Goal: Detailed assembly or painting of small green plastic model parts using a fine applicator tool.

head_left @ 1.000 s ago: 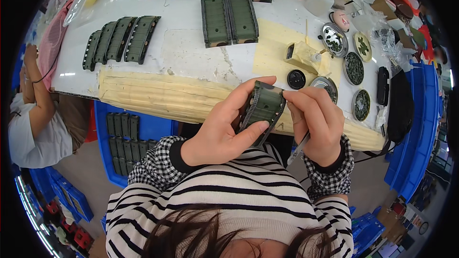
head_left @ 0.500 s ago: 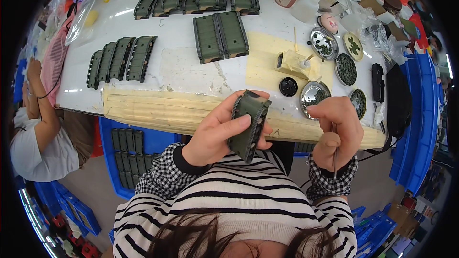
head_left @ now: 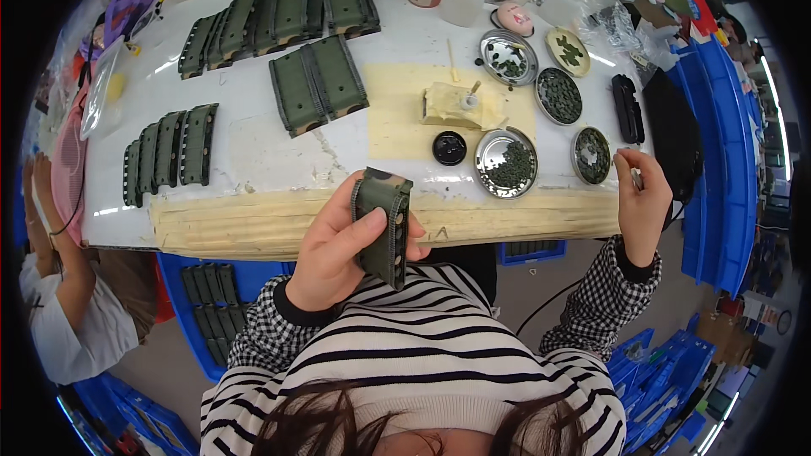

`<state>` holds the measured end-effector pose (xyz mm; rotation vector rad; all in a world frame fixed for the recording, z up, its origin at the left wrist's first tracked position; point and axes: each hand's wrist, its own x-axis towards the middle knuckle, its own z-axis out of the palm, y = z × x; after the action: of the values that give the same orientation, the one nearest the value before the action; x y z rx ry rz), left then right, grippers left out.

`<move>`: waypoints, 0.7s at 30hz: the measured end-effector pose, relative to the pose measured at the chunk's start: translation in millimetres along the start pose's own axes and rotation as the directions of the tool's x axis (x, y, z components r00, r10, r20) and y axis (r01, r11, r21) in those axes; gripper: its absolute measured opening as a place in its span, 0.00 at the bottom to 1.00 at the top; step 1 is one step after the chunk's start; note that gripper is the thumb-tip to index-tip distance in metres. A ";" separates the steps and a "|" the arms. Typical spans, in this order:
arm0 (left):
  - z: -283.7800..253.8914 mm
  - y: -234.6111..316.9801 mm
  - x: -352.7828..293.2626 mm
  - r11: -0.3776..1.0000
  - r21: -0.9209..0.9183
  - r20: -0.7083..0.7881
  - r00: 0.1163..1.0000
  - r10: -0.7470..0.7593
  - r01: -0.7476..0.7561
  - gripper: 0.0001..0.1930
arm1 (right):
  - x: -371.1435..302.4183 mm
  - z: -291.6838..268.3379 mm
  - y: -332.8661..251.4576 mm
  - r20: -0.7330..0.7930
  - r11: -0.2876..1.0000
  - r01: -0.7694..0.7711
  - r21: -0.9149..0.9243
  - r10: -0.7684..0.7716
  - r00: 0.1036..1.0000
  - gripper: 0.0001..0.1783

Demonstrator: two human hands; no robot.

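My left hand [head_left: 331, 253] is closed round a green camouflage model part [head_left: 382, 215], a long block with ribbed edges and a row of round spots along one side, held upright above the table's front edge. My thumb lies across its face. At the right, my right hand [head_left: 646, 198] is closed, fingertips together, with a thin metal tool [head_left: 638, 177] mostly hidden in it. Nearest to that hand is a round tin [head_left: 592, 156] of small dark green pieces. Another round tin [head_left: 506, 162] with similar pieces stands between the hands, beside a small black pot [head_left: 449, 149].
More green parts stand in rows at the back left [head_left: 274, 21], centre [head_left: 317, 84] and left [head_left: 173, 143]. Further tins [head_left: 559, 95] and a paper-wrapped bottle [head_left: 463, 108] stand centre right. A black case [head_left: 628, 110] lies near blue bins [head_left: 726, 169]. Another person's arms [head_left: 59, 245] show at left.
My right hand has moved right and outward, to beside the rightmost tin. The left hand still holds the model part, now turned more upright. The whole view has shifted.
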<state>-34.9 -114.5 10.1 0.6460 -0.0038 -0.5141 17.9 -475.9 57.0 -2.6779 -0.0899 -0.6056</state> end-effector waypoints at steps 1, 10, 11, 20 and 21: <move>1.9 -1.8 1.0 0.998 0.052 -0.012 1.000 0.024 -0.023 0.20 | -2.8 -1.8 9.8 0.053 0.999 -0.035 -0.006 0.035 0.998 0.05; 14.0 -3.8 4.9 0.965 0.253 -0.063 0.994 0.085 -0.066 0.18 | 13.3 18.7 18.9 0.182 1.000 -0.012 0.008 0.010 0.983 0.06; 14.1 -3.3 3.4 0.958 0.276 -0.074 0.992 0.099 -0.075 0.18 | 15.8 20.6 20.9 0.207 1.000 -0.006 0.003 0.005 0.978 0.07; 13.6 -2.7 3.7 0.888 0.447 -0.107 0.980 0.169 -0.104 0.16 | 21.5 23.8 24.6 0.343 0.999 0.012 -0.039 0.002 0.939 0.06; 14.1 -2.2 4.0 0.875 0.471 -0.097 0.980 0.176 -0.111 0.16 | 20.3 24.0 24.0 0.340 0.999 0.041 -0.034 -0.027 0.940 0.06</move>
<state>-34.7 -125.9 19.5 1.1431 -0.0465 -0.3213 49.4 -489.2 37.1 -2.7985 -0.2207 -0.1493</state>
